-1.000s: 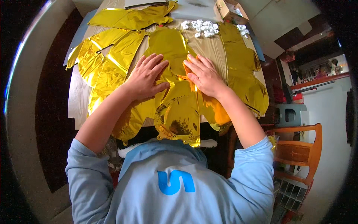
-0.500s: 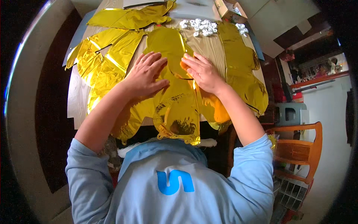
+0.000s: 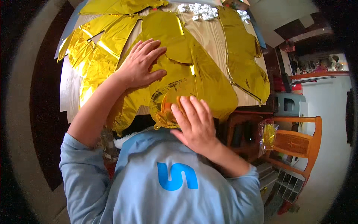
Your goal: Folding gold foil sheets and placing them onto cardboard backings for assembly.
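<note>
A flat, shiny gold foil balloon (image 3: pixel 210 78) lies across the near middle of the wooden table, its near end hanging past the front edge. My left hand (image 3: pixel 143 65) rests on its left part, palm down with the fingers stretched out. Over the hanging near end is my right hand (image 3: pixel 195 125), fingers extended and nothing visible in them; it covers part of that end. Beside the left hand spreads a wrinkled gold foil sheet (image 3: pixel 93 67) that catches bright light. Another flat gold foil balloon (image 3: pixel 242 56) lies along the table's right side.
More gold foil (image 3: pixel 119 6) lies at the table's far left. Small white pieces (image 3: pixel 204 12) are heaped at the far side. To the right stand a wooden chair (image 3: pixel 317 138) with a clear packet of gold foil (image 3: pixel 269 136) at it, and a grey stool (image 3: pixel 294 99).
My right hand has moved from the middle of the foil back toward me, to its near end. The left hand stays flat in place. The view has shifted slightly.
</note>
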A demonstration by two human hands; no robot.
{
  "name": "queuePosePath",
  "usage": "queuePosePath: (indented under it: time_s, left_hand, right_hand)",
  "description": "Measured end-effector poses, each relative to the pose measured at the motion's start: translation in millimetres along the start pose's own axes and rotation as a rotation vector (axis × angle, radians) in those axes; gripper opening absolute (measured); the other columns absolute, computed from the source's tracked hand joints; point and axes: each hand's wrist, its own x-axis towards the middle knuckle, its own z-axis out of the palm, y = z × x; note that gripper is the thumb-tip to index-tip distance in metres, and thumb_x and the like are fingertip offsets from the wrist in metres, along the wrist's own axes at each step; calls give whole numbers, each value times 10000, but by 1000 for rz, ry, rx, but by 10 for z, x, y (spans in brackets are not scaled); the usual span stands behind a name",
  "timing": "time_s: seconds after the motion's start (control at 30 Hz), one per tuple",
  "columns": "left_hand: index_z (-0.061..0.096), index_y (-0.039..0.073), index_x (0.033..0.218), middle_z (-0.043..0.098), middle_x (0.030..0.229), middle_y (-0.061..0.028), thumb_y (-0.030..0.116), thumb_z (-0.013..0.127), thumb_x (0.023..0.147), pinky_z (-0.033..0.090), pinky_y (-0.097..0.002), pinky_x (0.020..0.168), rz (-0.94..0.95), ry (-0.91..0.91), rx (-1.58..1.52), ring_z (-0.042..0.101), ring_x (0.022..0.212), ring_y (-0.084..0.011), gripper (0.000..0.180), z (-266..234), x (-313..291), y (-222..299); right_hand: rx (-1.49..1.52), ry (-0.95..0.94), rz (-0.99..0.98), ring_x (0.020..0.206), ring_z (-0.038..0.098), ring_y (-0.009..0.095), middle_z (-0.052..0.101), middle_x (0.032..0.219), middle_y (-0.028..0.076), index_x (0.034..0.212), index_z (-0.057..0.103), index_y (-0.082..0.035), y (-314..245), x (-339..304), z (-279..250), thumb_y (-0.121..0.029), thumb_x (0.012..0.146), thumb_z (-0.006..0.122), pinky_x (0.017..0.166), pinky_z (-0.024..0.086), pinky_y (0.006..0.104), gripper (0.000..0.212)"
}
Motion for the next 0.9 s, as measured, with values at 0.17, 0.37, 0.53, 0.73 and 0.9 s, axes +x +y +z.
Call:
queuePosePath:
  time_s: [0.17,0.37,0.53,0.73,0.9]
  left_hand:
    - [496,80,1404,442,1464,-189,487,663,853,226,-525,1192,1,-3,31,357,1411,-370,706,16,-10,-28]
    - [486,85,1411,437,1470,-184,469,660,856,223,-523,1194,-15,-11,24,350,1415,-369,697,-10,-17,15]
    - [472,91,1421,418,1485,-189,441,660,863,211,-519,1202,-5,15,5,330,1427,-374,685,-138,-13,161]
    - [460,63,1428,410,1485,-213,433,670,869,244,-506,1191,62,-48,15,341,1417,-389,703,-133,-152,405]
    - [450,46,1436,410,1486,-216,428,697,843,293,-505,1165,73,-53,-7,348,1407,-410,748,-70,-227,383]
  right_hand:
    - [286,425,221,933,626,260,667,1003,89,1006,661,-55,78,-71,122,-101,795,757,871,475,411,236]
    - [1288,827,977,980,614,151,654,1121,68,1168,586,-13,394,-372,71,-153,959,638,855,489,302,256]
    - [1570,668,1069,951,670,184,663,1126,87,1250,574,-9,292,-623,297,-350,984,602,766,566,332,433]
    - [1575,433,1254,813,692,194,703,983,99,1131,631,11,220,-709,474,-331,988,615,699,553,302,371]
    - [1304,605,1174,695,688,177,702,929,90,1016,659,-4,235,-649,578,-239,957,677,626,556,301,243]
